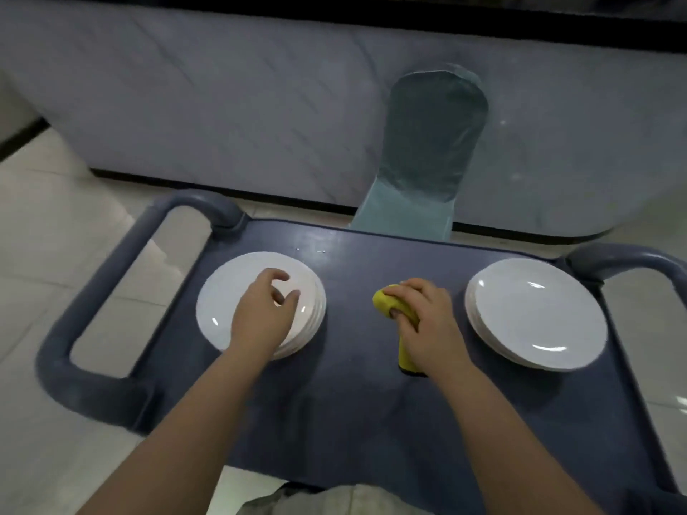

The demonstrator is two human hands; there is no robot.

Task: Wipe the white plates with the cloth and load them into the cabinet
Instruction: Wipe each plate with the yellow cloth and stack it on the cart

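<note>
Two stacks of white plates sit on a dark blue cart top point(357, 384). The left stack point(223, 306) lies under my left hand point(264, 314), which hovers over its middle with fingers curled and apart, holding nothing. The right stack point(535, 314) stands free near the cart's right end. Between the stacks my right hand point(427, 321) is closed around a yellow cloth point(390, 302), whose lower end hangs down to the cart surface.
The cart has grey-blue tubular handles at the left point(93, 291) and right point(632, 258). Beyond it stands a marble-patterned counter front point(223, 105). A teal chair back point(427, 150) shows through glass at the far side. Pale floor tiles surround the cart.
</note>
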